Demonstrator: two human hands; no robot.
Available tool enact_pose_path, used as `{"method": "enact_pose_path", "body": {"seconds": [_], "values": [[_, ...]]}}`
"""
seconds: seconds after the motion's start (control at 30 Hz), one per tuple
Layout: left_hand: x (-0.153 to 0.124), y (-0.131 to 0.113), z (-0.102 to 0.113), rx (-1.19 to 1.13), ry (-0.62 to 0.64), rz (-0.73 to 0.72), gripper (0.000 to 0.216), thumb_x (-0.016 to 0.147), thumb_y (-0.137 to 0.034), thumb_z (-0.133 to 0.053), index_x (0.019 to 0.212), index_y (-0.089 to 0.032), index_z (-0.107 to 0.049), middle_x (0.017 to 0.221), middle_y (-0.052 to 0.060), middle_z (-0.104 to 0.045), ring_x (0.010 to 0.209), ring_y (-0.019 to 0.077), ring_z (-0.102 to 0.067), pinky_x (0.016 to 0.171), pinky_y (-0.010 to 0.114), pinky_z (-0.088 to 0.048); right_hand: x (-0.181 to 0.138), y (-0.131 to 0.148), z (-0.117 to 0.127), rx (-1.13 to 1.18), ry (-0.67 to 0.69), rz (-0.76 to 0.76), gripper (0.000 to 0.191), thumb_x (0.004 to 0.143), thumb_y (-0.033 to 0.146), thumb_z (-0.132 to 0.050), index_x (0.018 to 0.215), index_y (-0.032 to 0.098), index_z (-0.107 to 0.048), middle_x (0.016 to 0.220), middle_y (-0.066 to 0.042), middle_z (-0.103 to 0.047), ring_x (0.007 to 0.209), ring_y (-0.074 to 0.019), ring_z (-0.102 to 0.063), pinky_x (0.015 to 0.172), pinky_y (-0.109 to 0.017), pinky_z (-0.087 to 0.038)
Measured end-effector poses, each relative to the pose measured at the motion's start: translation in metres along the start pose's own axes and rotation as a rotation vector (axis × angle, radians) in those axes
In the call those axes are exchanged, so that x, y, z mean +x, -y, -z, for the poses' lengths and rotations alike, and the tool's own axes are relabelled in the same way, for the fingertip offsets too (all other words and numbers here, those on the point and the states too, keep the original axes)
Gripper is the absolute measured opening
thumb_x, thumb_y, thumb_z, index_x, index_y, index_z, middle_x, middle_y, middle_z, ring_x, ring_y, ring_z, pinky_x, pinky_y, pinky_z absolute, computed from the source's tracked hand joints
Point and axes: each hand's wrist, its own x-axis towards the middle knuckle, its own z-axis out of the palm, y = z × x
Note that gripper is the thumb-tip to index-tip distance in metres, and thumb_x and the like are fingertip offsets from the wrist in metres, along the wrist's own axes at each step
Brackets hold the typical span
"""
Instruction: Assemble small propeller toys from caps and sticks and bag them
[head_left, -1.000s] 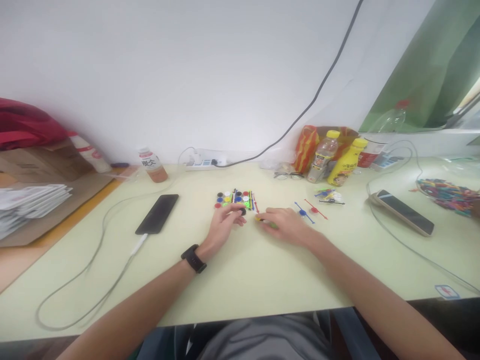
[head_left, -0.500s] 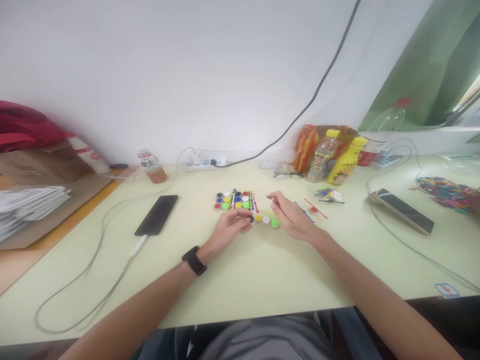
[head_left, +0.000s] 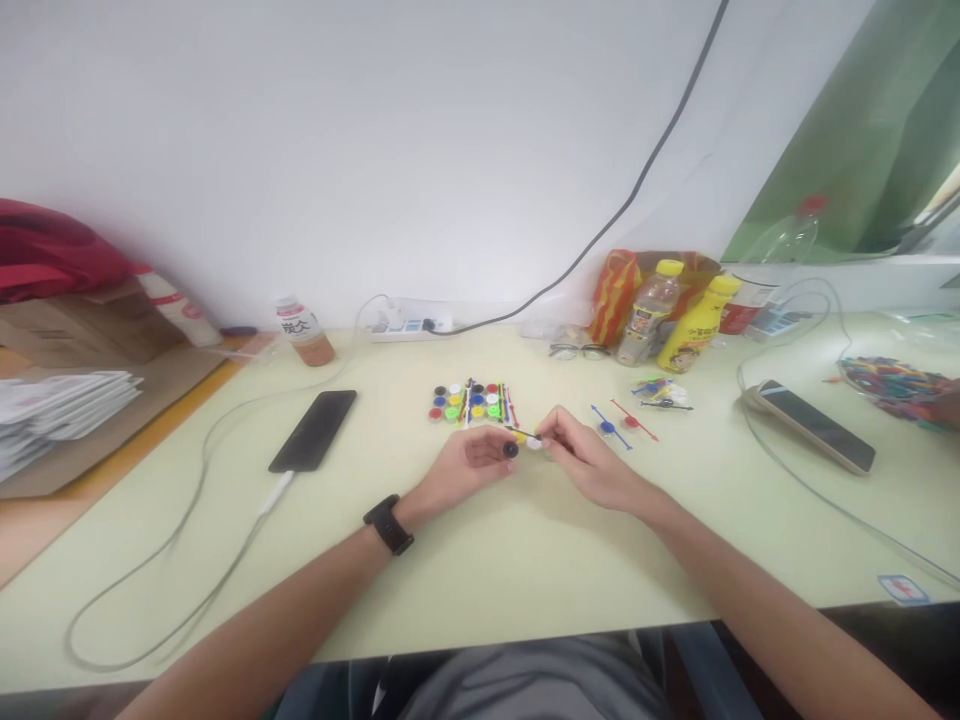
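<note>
My left hand [head_left: 480, 462] is closed, its fingertips pinching a small black disc [head_left: 511, 450]. My right hand [head_left: 589, 455] pinches one end of a thin black arrow-shaped pointer [head_left: 523, 433], which reaches left towards the disc. Beneath the hands, a yellow disc and a white disc [head_left: 533, 443] show partly. Just beyond stand rows of coloured discs [head_left: 451, 400] with several coloured pointers [head_left: 469, 402] lying among them. To the right of my right hand lie a blue pointer [head_left: 609, 428] and a red pointer [head_left: 633, 421], each across a disc.
A pile of loose pointers [head_left: 660, 392] lies right of centre. Bottles [head_left: 694, 325] and glasses [head_left: 577, 351] stand behind. One phone [head_left: 313, 430] with a cable is left, another phone [head_left: 817, 425] right. At the far right, a person's hand [head_left: 951, 402] touches a bag of coloured pieces [head_left: 892, 385].
My left hand has lifted the black disc from the front row. My right hand has lowered and brought the black pointer close to it.
</note>
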Motion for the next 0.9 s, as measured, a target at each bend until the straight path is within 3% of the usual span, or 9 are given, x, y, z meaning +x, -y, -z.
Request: {"method": "enact_pose_path", "body": {"seconds": [0.13, 0.27, 0.37, 0.63, 0.9], "values": [[0.000, 0.001, 0.000, 0.005, 0.039, -0.037, 0.041, 0.080, -0.032, -0.086, 0.117, -0.018, -0.073, 0.106, 0.011, -0.074, 0.096, 0.0228, -0.072, 0.095, 0.040, -0.058, 0.000, -0.007, -0.006, 0.058, 0.013, 0.028, 0.019, 0.104, 0.037, -0.047, 0.101, 0.022, -0.057, 0.086, -0.002, -0.060, 0.076, -0.0168, -0.055, 0.068, -0.028, -0.044], [-0.001, 0.000, 0.000, 0.006, 0.058, -0.052, 0.040, 0.083, -0.031, -0.084, 0.118, -0.017, -0.073, 0.119, 0.013, -0.073, 0.106, 0.0248, -0.071, 0.099, 0.040, -0.056, 0.001, -0.007, -0.013, 0.075, -0.014, 0.119, 0.020, 0.104, 0.033, -0.048, 0.112, 0.022, -0.063, 0.107, -0.007, -0.071, 0.098, -0.0209, -0.066, 0.085, -0.033, -0.053], [-0.001, -0.002, -0.001, -0.012, 0.059, -0.024, 0.039, 0.082, -0.030, -0.085, 0.117, -0.016, -0.074, 0.115, 0.013, -0.074, 0.104, 0.0239, -0.071, 0.097, 0.038, -0.056, 0.001, -0.012, -0.016, 0.010, -0.063, 0.187, 0.023, 0.102, 0.029, -0.052, 0.121, 0.024, -0.065, 0.114, -0.007, -0.073, 0.103, -0.0216, -0.070, 0.092, -0.034, -0.055], [0.001, -0.005, 0.003, -0.148, 0.083, 0.123, 0.042, 0.081, -0.031, -0.087, 0.119, -0.017, -0.075, 0.107, 0.011, -0.077, 0.095, 0.0208, -0.073, 0.090, 0.034, -0.058, 0.000, -0.026, -0.019, -0.166, -0.155, 0.368, 0.022, 0.103, 0.021, -0.053, 0.116, 0.025, -0.071, 0.107, -0.006, -0.077, 0.095, -0.0201, -0.073, 0.086, -0.033, -0.059], [0.002, -0.003, 0.004, -0.168, 0.111, 0.140, 0.037, 0.084, -0.033, -0.084, 0.117, -0.018, -0.077, 0.107, 0.010, -0.078, 0.093, 0.0193, -0.074, 0.088, 0.031, -0.058, 0.003, -0.029, -0.019, -0.188, -0.180, 0.524, 0.022, 0.100, 0.013, -0.055, 0.105, 0.022, -0.074, 0.103, -0.009, -0.075, 0.092, -0.0197, -0.072, 0.082, -0.032, -0.059]]}}
